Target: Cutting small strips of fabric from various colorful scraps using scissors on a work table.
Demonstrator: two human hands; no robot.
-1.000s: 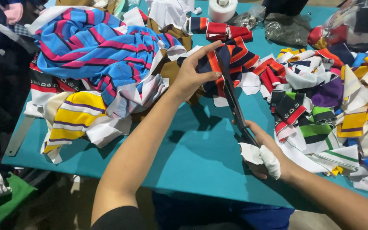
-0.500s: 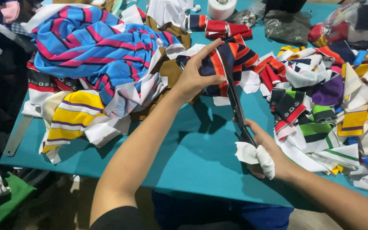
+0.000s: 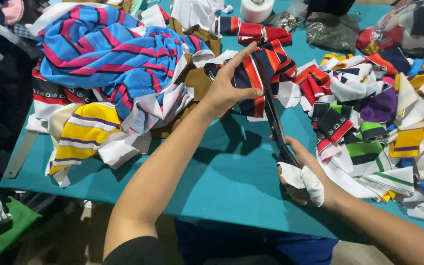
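Striped fabric piece [image 3: 253, 81], navy with orange and red bands, sat just above the middle of the frame, held up off the teal table [image 3: 222, 172]. Largest of all was that table, its smooth top bare only in the lower centre. Across the upper left lay a big rumpled jersey cloth [image 3: 99, 54] in blue with pink and navy stripes, partly covering brown fabric [image 3: 192, 81], and below it a yellow, white and purple striped piece [image 3: 82, 130]. Along the right side spread a thick heap of knit scraps [image 3: 388, 113] in green, yellow, purple and white, crowding the table edge. At the top right a clear plastic bag [image 3: 418, 24] held dark and red cloth; a white tape roll [image 3: 257, 9] stood at the top centre. A flat metal ruler [image 3: 20, 154] stuck out past the left edge.

The left hand [image 3: 226, 88] pinched the striped piece between thumb and fingers. The right hand [image 3: 303, 174], its fingers wrapped in white cloth, was closed through the handles of dark scissors [image 3: 273, 118], whose long blades ran up into the striped piece.
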